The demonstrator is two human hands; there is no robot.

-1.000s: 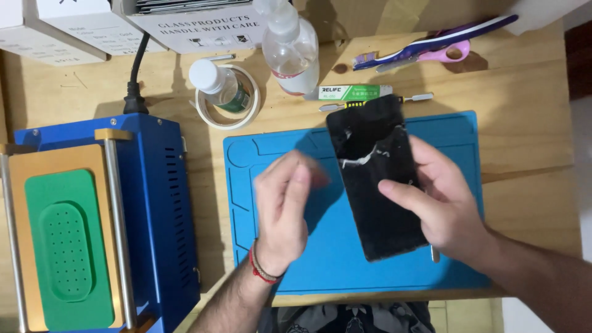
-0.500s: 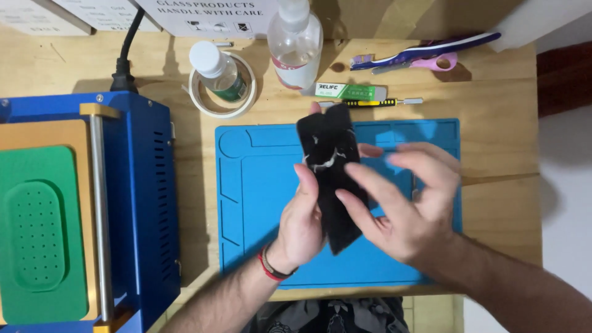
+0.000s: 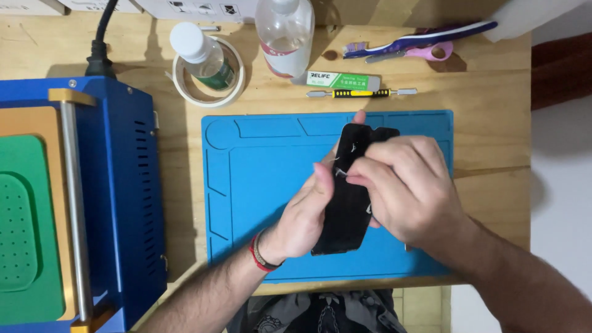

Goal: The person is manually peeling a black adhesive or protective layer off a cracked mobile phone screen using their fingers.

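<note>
Head view: peeling step judged in hand, with a pale film or adhesive shred being lifted off a black phone screen panel [image 3: 347, 203] held above the blue work mat [image 3: 259, 185]; left hand [image 3: 305, 213] cups the panel's edge, fingers closed round it; right hand [image 3: 410, 185] pinches the shred, fingertips pressed together; next move likely calls for a slow, even pull.

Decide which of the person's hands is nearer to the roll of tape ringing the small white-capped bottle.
Left. The left hand grips the black phone panel from the side facing the roll of tape; the right hand lies beyond the panel, farther away.
</note>
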